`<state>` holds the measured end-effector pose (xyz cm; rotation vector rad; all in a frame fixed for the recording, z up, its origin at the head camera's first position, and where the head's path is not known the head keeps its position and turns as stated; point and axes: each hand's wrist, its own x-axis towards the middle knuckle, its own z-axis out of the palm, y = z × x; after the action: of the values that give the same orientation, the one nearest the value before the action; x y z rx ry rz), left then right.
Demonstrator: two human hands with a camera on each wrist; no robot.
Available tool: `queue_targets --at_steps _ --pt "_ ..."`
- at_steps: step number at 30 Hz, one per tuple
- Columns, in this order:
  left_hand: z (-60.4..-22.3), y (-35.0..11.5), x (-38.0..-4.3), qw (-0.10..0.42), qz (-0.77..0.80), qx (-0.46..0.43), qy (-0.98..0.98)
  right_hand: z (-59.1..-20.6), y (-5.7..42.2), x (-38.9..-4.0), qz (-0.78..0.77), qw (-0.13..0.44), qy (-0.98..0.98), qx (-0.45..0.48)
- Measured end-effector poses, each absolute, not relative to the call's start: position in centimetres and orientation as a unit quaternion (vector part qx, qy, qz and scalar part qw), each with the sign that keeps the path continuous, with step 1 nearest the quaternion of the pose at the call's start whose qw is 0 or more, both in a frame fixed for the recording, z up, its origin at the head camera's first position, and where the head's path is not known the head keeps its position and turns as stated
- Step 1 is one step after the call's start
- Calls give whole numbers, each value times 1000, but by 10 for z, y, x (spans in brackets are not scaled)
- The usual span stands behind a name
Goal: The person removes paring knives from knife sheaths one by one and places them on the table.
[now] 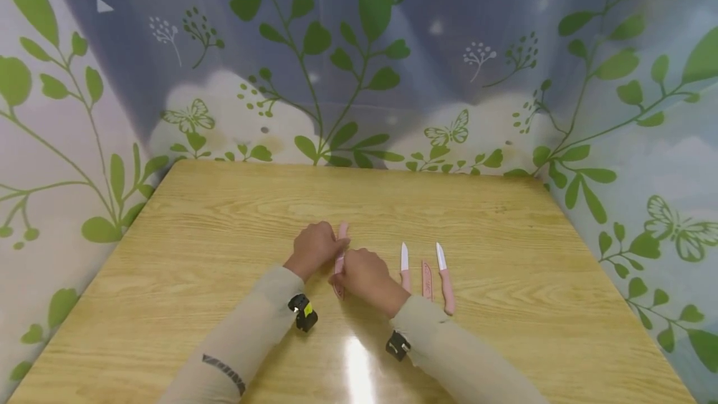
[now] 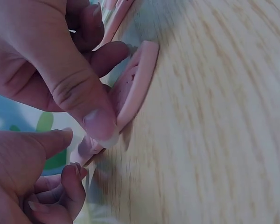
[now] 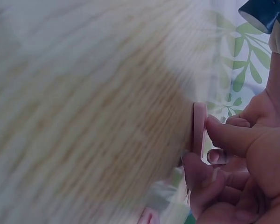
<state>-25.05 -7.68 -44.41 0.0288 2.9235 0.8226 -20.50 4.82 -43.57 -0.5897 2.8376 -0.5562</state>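
Both hands work on one paring knife with a pink handle (image 1: 344, 228) and a pink slotted sheath (image 1: 338, 290), lined up end to end over the table. My left hand (image 1: 316, 245) holds the handle at the far end, its thumb along the side. My right hand (image 1: 367, 276) pinches the near part of the sheath between thumb and fingers. In the left wrist view the curved sheath (image 2: 139, 88) shows on edge close over the wood, right thumb pressed on it; the left hand (image 2: 32, 172) is behind. A whitish strip shows between the hands.
Right of the hands lie two paring knives, one (image 1: 404, 257) partly behind the right hand and another (image 1: 445, 285), white blades pointing away. A loose pink sheath (image 1: 427, 276) lies between them. A leaf-patterned curtain (image 1: 348, 80) surrounds the wooden table (image 1: 252, 198).
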Motion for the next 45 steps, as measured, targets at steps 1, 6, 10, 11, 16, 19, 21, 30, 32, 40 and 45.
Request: queue_targets --at_steps 1,6,10,11,16,19,21,30,32,40,45 --pt "-444 -77 -250 56 266 8 962 -436 48 -205 -188 94 957 -198" --pt "-441 -75 -251 77 251 1 965 -435 49 -206 -189 95 957 -199" --pt "-441 -76 -251 80 253 -3 964 -435 49 -205 -193 95 956 -201" --pt "-441 -76 -250 78 254 -4 964 -436 49 -205 -195 94 955 -202" --pt "-442 -77 -249 74 258 -13 963 -439 49 -205 -196 88 954 -208" --pt "-444 -76 -249 73 255 -15 964 -440 48 -204 -187 86 958 -202" --pt "-445 -76 -249 73 255 -15 964 -440 47 -203 -183 86 959 -197" --pt "-447 -75 -249 84 259 -22 962 -440 45 -202 -183 79 959 -201" --pt "-447 -75 -248 88 260 -23 961 -442 46 -201 -187 80 958 -203" --pt "-447 -79 -246 89 297 -22 950 -443 47 -199 -192 80 958 -199" --pt "-448 -81 -245 76 328 -10 942 -441 49 -197 -194 78 959 -193"
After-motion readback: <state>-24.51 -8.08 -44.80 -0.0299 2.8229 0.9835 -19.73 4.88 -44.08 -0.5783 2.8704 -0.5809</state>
